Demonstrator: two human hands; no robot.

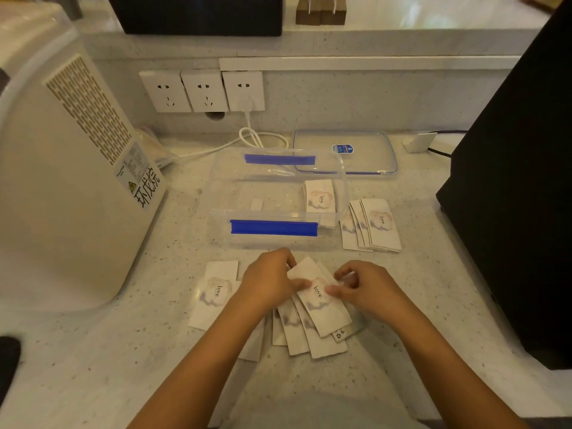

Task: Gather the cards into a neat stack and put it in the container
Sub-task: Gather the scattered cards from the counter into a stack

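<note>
On the counter before the open container (278, 193), the left hand (269, 283) and right hand (368, 289) are pinching a fanned bunch of cards (318, 300) with curled fingers, which probably needs squaring edge-on before loose cards (216, 292) join.

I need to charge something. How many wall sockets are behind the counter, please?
3, side by side on the back wall: left socket free, middle socket free, right socket holding a white plug.
</note>
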